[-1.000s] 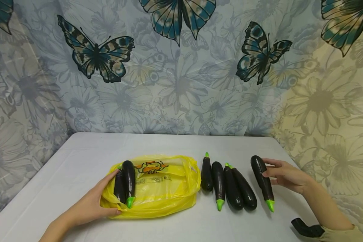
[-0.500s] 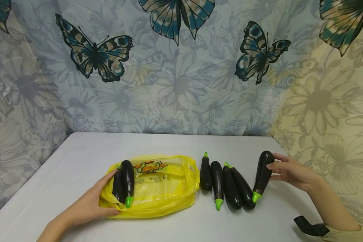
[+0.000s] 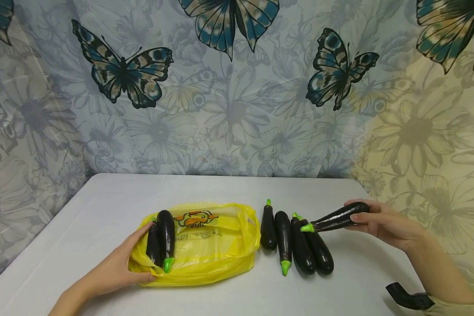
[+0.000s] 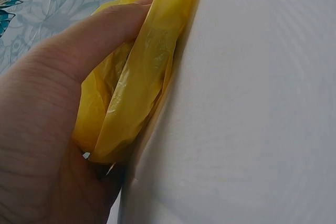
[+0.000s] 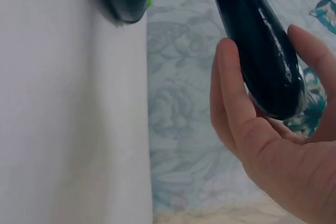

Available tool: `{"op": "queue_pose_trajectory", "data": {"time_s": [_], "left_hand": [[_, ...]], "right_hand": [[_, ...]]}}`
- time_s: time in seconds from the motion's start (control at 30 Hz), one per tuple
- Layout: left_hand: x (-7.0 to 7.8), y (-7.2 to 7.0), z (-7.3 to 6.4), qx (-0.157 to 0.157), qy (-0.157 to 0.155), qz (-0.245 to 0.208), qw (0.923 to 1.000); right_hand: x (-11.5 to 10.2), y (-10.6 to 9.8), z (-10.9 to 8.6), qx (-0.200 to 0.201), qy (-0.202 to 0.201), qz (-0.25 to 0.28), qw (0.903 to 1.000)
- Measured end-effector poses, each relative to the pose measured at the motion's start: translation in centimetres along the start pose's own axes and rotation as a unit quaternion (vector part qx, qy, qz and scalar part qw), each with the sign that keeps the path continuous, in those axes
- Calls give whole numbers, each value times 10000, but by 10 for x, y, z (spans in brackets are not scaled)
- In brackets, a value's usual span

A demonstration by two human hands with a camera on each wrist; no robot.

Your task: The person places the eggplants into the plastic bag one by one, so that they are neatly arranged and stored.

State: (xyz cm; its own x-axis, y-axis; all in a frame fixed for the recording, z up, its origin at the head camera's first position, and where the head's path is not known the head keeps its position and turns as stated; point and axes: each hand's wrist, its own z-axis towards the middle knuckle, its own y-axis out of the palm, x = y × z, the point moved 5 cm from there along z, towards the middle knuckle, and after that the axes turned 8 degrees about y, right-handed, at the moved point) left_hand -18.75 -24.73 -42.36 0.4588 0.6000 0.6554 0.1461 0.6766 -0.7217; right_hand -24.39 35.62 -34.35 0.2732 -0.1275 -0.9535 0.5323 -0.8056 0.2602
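Note:
My right hand (image 3: 391,226) grips a dark, glossy eggplant (image 3: 339,217) by its thick end. Its green stem points left, over the tops of two eggplants (image 3: 320,253) lying side by side on the table. In the right wrist view the held eggplant (image 5: 260,51) sits between thumb and fingers. At the left, my left hand (image 3: 112,265) holds the open mouth of a yellow plastic bag (image 3: 217,250), thumb on the lower edge. Two eggplants (image 3: 166,237) lie in the bag's mouth by that hand. The left wrist view shows the thumb over the bunched yellow plastic (image 4: 142,87).
Two more eggplants (image 3: 284,239) lie between the bag and the pair on the right. A white cloth covers the table (image 3: 229,188). A black curved piece (image 3: 408,298) is at the right sleeve. Behind the table hangs a butterfly-patterned curtain (image 3: 237,114).
My right hand has turned the eggplant: its stem pointed down and now points left, above the neighbouring pair. The left hand and the bag have stayed in place.

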Motion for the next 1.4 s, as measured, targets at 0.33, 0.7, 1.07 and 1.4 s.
{"op": "queue_pose_trajectory", "data": {"time_s": [0.33, 0.7, 1.07, 1.4], "left_hand": [[-1, 1, -1, -8, -103, -33, 9999], [-2, 1, 1, -56, -57, -37, 10000], [-2, 0, 1, -38, -31, -5, 10000], [-1, 0, 2, -2, -41, 5, 10000]], "right_hand": [[5, 20, 12, 527, 107, -189, 9984], [11, 47, 21, 832, 279, -499, 9949], [27, 86, 39, 1635, 596, -123, 9847], [44, 154, 89, 2295, 674, -45, 9710]]}}
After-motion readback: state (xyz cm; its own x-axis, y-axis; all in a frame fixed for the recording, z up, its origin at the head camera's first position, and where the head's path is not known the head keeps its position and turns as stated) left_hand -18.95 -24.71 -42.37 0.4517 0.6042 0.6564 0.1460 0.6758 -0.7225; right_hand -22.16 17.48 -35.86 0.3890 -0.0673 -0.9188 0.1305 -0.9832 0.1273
